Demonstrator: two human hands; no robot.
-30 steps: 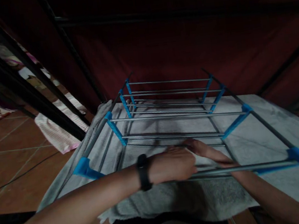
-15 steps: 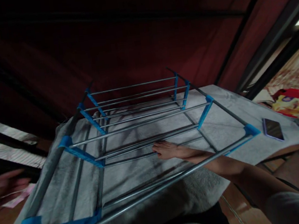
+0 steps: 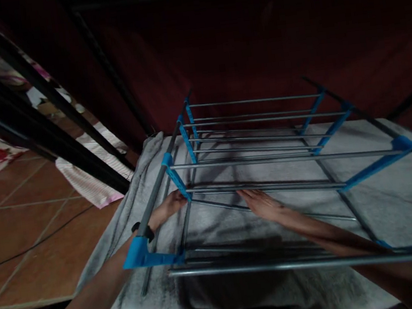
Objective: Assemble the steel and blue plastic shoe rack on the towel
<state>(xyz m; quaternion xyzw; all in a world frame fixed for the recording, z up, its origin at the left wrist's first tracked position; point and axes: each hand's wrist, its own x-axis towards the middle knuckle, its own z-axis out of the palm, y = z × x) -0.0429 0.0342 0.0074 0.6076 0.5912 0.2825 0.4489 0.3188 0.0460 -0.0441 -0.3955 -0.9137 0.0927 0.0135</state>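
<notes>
A rack of grey metal tubes (image 3: 285, 159) and blue plastic brackets lies on its side in front of me. My left hand (image 3: 169, 205) reaches past the left side tube and grips the lower end of a blue bracket (image 3: 178, 182); part of its fingers is hidden behind it. Inside the frame, my right hand (image 3: 260, 204) holds a thin metal tube (image 3: 220, 205) from above. That tube slants from the left bracket's lower end, under my right hand, to a far end resting apart from the right bracket (image 3: 372, 166). A dark band is on my left wrist.
A grey plush blanket (image 3: 393, 211) lies under the rack. Behind stands a dark red panel (image 3: 237, 45) with black bars. At left are a tiled floor (image 3: 21, 237), a striped cloth (image 3: 98, 162) and a thin cable (image 3: 43, 239). A thick front tube (image 3: 280, 265) crosses above my right forearm.
My view has turned left. My left hand has come from outside the rack to the left bracket. My right hand remains on the thin tube, whose right end now slants toward me.
</notes>
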